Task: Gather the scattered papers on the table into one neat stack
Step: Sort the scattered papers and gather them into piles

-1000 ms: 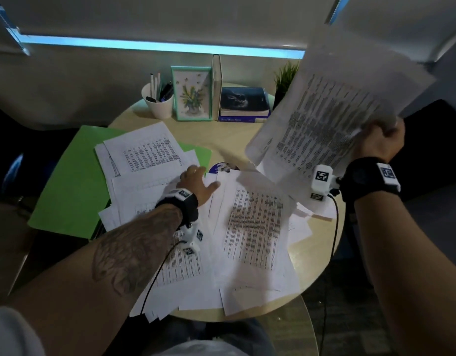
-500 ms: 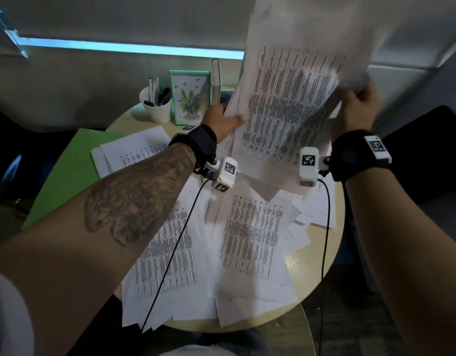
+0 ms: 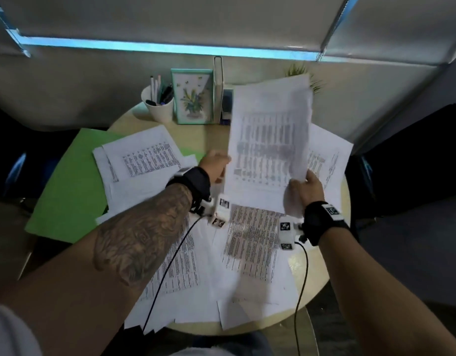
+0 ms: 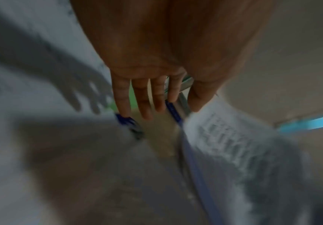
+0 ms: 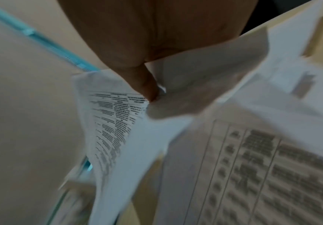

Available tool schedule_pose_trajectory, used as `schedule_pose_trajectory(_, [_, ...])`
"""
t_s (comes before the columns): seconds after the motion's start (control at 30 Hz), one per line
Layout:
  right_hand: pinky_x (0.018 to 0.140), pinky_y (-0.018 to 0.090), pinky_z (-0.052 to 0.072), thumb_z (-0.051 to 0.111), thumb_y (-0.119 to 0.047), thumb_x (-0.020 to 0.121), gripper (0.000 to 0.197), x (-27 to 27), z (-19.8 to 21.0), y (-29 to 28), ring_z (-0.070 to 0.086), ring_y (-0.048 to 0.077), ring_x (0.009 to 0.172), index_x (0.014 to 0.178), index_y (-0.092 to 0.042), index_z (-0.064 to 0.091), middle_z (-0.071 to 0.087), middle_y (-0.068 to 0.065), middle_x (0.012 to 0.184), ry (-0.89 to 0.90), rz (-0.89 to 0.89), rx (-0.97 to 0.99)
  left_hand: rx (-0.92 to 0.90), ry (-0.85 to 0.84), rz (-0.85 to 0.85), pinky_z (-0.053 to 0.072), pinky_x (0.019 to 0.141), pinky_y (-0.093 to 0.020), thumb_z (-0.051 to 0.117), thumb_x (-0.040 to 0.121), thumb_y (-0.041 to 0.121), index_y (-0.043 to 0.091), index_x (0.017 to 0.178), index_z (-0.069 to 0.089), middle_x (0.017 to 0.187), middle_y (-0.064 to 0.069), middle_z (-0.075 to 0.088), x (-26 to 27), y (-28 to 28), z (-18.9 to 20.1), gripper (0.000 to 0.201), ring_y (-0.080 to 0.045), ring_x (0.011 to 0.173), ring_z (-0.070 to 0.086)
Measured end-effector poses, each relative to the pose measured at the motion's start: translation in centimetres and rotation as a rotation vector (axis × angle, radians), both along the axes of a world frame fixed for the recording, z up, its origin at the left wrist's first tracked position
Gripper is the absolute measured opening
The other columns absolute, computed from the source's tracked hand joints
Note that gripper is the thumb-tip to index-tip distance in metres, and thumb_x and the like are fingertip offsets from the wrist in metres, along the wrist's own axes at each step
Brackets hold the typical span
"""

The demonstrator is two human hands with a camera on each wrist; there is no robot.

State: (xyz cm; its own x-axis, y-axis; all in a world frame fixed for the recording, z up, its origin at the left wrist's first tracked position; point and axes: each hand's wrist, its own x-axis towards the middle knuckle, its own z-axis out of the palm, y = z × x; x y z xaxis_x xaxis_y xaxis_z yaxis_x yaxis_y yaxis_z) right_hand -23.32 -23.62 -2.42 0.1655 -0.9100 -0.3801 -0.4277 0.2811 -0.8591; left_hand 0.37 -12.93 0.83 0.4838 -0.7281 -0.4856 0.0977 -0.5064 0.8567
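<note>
A sheaf of printed papers [image 3: 269, 140] stands nearly upright above the round table [image 3: 316, 268]; it is blurred. My right hand [image 3: 305, 185] pinches its lower right corner, the thumb [image 5: 147, 88] pressing on the sheets [image 5: 118, 115]. My left hand [image 3: 216, 164] is at the sheaf's lower left edge with its fingers [image 4: 145, 105] straight and only the thumb touching the paper edge [image 4: 224, 129]. More printed sheets lie scattered flat on the table: at the back left [image 3: 147, 158], in the middle [image 3: 250, 242], near the front [image 3: 180, 268] and at the right [image 3: 332, 155].
A green folder [image 3: 67, 181] lies under the left sheets and overhangs the table. At the back stand a white pen cup [image 3: 161, 109], a framed plant picture [image 3: 193, 98], upright books [image 3: 221, 96] and a small plant [image 3: 298, 71]. Sheets hang over the front edge.
The held sheaf has come down from high in front of the wall to just above the table. My left hand dropped with it and stays at its left edge.
</note>
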Motion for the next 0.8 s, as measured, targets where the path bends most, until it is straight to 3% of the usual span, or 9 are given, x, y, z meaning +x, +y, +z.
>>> schedule_pose_trajectory(0.1, [0.076,0.031,0.044,0.056,-0.011,0.075,0.019,-2.5,-1.2,-1.5,0.056,0.025,0.082,0.09,-0.022,0.06,0.061,0.004,0.081,0.047,-0.121,0.037,0.256,-0.369,-0.244,0.045,0.088,-0.035,0.059,0.092,0.029,0.008,0.116,0.055,0.117,-0.01,0.057,0.7,2.8,-3.4,0.033,-0.027,0.104,0.058])
schedule_pose_trajectory(0.13, [0.071,0.029,0.045,0.057,-0.013,0.075,0.009,-3.2,-1.4,-2.5,0.054,0.023,0.081,0.079,-0.021,0.056,0.056,0.001,0.074,0.103,-0.13,0.033,0.372,-0.455,-0.346,0.046,0.094,-0.036,0.059,0.091,0.035,0.01,0.125,0.052,0.128,-0.012,0.053,1.1,4.2,-4.4,0.043,-0.031,0.113,0.055])
schedule_pose_trajectory(0.23, [0.069,0.027,0.044,0.057,-0.017,0.085,0.02,-4.7,-0.3,-5.0,0.052,0.021,0.08,0.069,-0.023,0.046,0.05,-0.004,0.069,0.26,-0.133,0.051,0.612,-0.633,-0.541,0.042,0.104,-0.043,0.056,0.088,0.047,0.02,0.14,0.042,0.145,-0.011,0.04,2.3,8.3,-7.3,0.06,-0.035,0.126,0.048])
schedule_pose_trajectory(0.33, [0.083,0.039,0.049,0.065,-0.019,0.075,0.012,-5.4,-0.4,-7.7,0.06,0.034,0.094,0.083,-0.018,0.057,0.063,0.013,0.095,0.282,-0.152,0.049,0.631,-0.721,-0.592,0.037,0.109,-0.042,0.056,0.086,0.047,0.02,0.143,0.038,0.15,-0.007,0.035,2.7,11.2,-8.7,0.066,-0.031,0.133,0.042])
schedule_pose_trajectory(0.4, [0.093,0.043,0.046,0.066,-0.019,0.083,0.041,-5.4,-0.3,-8.2,0.056,0.039,0.113,0.121,-0.007,0.055,0.057,0.019,0.127,0.367,-0.123,0.052,0.593,-0.762,-0.625,0.032,0.112,-0.041,0.056,0.086,0.046,0.019,0.146,0.034,0.154,-0.007,0.028,2.6,12.5,-9.4,0.069,-0.029,0.138,0.035])
schedule_pose_trajectory(0.47, [0.101,0.042,0.04,0.062,-0.03,0.09,0.063,-5.3,-0.1,-7.6,0.049,0.038,0.127,0.142,-0.007,0.037,0.045,0.018,0.144,0.463,-0.127,0.011,0.592,-0.8,-0.645,0.026,0.116,-0.041,0.056,0.085,0.047,0.02,0.149,0.028,0.159,-0.008,0.018,2.3,13.5,-9.7,0.075,-0.029,0.143,0.025])
schedule_pose_trajectory(0.57, [0.099,0.039,0.041,0.062,-0.031,0.089,0.053,-5.0,-0.3,-4.6,0.052,0.035,0.123,0.134,-0.009,0.046,0.051,0.019,0.137,0.497,-0.118,-0.115,0.61,-0.921,-0.623,0.025,0.116,-0.043,0.061,0.081,0.05,0.02,0.145,0.032,0.156,-0.011,0.02,1.8,14.5,-9.8,0.076,-0.033,0.141,0.025])
schedule_pose_trajectory(0.7, [0.076,0.032,0.042,0.061,-0.031,0.089,0.038,-4.4,-2.5,1.9,0.058,0.031,0.088,0.119,-0.011,0.048,0.056,0.019,0.121,0.45,-0.022,-0.029,0.667,-0.938,-0.551,0.034,0.108,-0.046,0.066,0.074,0.055,0.019,0.134,0.042,0.143,-0.012,0.035,0.7,15.0,-9.9,0.073,-0.037,0.129,0.037])
schedule_pose_trajectory(0.8, [0.082,0.036,0.048,0.063,-0.032,0.087,0.049,-3.9,-4.6,6.5,0.06,0.033,0.095,0.125,-0.011,0.042,0.054,0.018,0.126,0.428,-0.028,0.121,0.676,-0.923,-0.525,0.035,0.107,-0.046,0.066,0.075,0.056,0.02,0.135,0.041,0.142,-0.011,0.035,0.0,14.8,-10.1,0.074,-0.037,0.129,0.037])
